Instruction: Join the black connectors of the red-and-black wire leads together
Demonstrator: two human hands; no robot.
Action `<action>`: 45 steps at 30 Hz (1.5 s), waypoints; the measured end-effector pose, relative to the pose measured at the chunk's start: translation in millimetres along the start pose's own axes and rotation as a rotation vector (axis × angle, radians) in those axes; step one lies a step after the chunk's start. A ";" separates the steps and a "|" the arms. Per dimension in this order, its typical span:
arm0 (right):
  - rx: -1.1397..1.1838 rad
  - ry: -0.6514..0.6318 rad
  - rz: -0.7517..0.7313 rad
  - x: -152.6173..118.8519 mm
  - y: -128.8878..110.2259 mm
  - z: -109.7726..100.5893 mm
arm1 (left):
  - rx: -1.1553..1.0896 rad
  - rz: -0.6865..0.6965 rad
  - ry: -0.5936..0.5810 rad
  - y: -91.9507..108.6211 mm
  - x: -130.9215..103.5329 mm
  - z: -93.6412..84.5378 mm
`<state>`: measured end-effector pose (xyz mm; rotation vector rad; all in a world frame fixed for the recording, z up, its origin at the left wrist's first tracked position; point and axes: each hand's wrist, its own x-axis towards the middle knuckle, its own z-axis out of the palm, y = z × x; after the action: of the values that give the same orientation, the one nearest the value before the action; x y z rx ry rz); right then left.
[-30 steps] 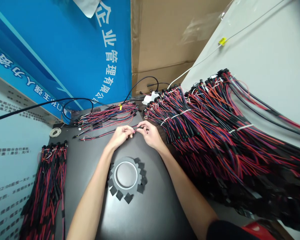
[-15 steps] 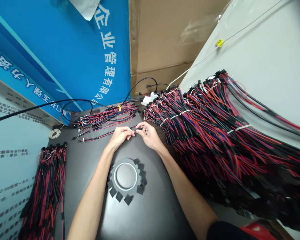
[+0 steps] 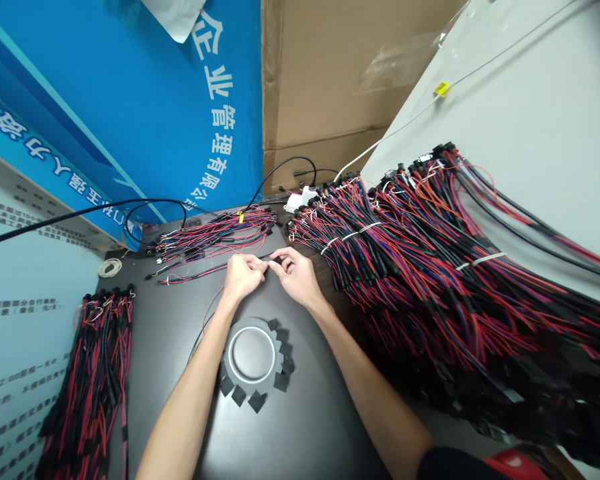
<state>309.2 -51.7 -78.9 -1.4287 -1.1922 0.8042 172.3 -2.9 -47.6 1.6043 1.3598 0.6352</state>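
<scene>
Large bundles of red, black and blue wires [image 3: 430, 267] are crowding the right of the frame, while a darker bundle [image 3: 100, 380] is lying along the lower left. A loose wire pile [image 3: 217, 232] is stretching across the table [image 3: 290, 420] just beyond the hands, and a black cable [image 3: 80, 210] is arching in from the left edge. At centre, the left hand [image 3: 247, 273] and right hand [image 3: 296, 272] are pinching a thin wire lead [image 3: 279, 261] between closed fingertips, covering much of it; the left forearm [image 3: 190, 393] is hiding part of its trailing strands. Below them, a round grey ring [image 3: 251, 383] with a pale, smooth rim is bearing square, matt black tabs [image 3: 257, 401]. Creased brown cardboard [image 3: 325, 73] and a glossy blue panel [image 3: 130, 87] are filling the background.
</scene>
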 end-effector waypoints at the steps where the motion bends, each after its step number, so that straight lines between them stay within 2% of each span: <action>1: -0.006 0.035 0.008 -1.3 -1.9 2.0 | 0.013 0.002 0.009 -0.4 0.1 0.3; 3: -0.001 0.097 0.030 -3.2 -4.9 5.3 | 0.011 0.018 0.011 -2.6 0.5 0.3; 6: 0.045 0.132 0.080 -3.6 -5.9 8.2 | -0.058 0.065 -0.049 -7.2 1.2 -1.2; 10: 0.271 0.121 0.163 0.2 -2.3 10.5 | -0.178 0.104 -0.156 -6.3 0.3 -7.2; 13: 0.436 0.143 0.228 2.9 -0.8 13.5 | -0.235 0.044 -0.204 -1.2 -0.9 -12.7; 16: 0.493 0.206 0.239 1.3 -2.6 19.2 | -0.275 -0.020 -0.224 2.1 -1.7 -16.4; 19: 0.502 0.311 0.207 -4.5 -5.7 28.8 | -0.259 -0.017 -0.197 3.2 -2.4 -16.5; 23: 0.502 0.438 0.170 -11.1 -7.7 40.7 | -0.149 0.023 -0.096 6.2 -4.2 -10.9; 26: 0.526 0.460 0.182 -10.6 -6.9 42.3 | -0.089 0.046 0.006 9.9 -5.9 -6.5; 28: 0.545 0.456 0.192 -8.2 -5.8 40.0 | -0.115 0.064 0.021 10.5 -6.3 -6.6; 32: 0.535 0.423 0.188 -3.6 -5.4 33.6 | -0.187 0.093 -0.162 5.1 -3.6 -15.8; 34: 0.536 0.382 0.186 -2.9 -6.8 31.8 | -0.179 0.086 -0.200 1.0 -1.5 -22.3; 39: 0.496 0.293 0.176 -7.2 -11.9 33.3 | -0.057 0.115 -0.112 -4.1 0.2 -29.2; 45: 0.381 0.336 0.112 -16.1 -16.2 41.0 | 0.134 0.065 0.067 6.9 -3.8 -19.8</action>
<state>262.7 -55.8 -74.0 -1.2574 -0.6671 0.7820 158.1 -0.2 -32.0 1.7539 1.4295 0.6529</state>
